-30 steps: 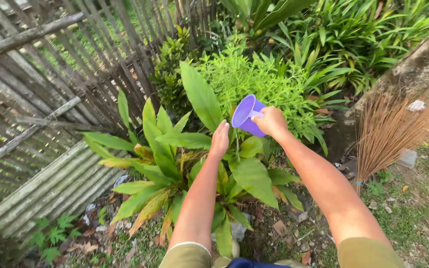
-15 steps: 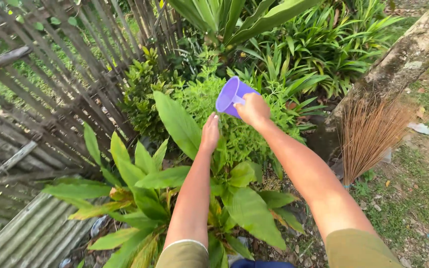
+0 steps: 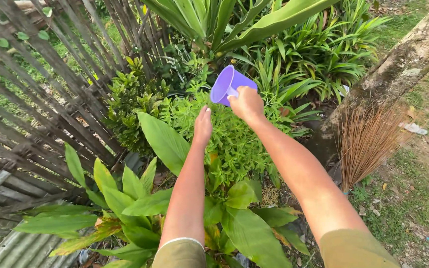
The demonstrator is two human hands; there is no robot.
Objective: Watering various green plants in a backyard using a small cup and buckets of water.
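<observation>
The right hand (image 3: 246,104) is clamped on a purple cup (image 3: 227,85) above the feathery green bush (image 3: 229,134), tipped sideways, mouth pointing left; the left hand (image 3: 203,125) hovers flat, fingers together, holding nothing.

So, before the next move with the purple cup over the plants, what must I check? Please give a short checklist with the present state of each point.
1. Grip: right hand closed on the handle of the purple plastic cup: ok.
2. Cup tilt: mouth turned sideways to the left, over the fine-leaved green bush: ok.
3. Water in the cup: the inside shows no clear level: cannot tell.
4. Left hand: empty, fingers straight, above the bush and apart from the cup: ok.
5. Stick broom leaning at the tree trunk: off to the right, apart from both arms: ok.
6. Wooden fence: on the left, apart from the hands: ok.
</observation>
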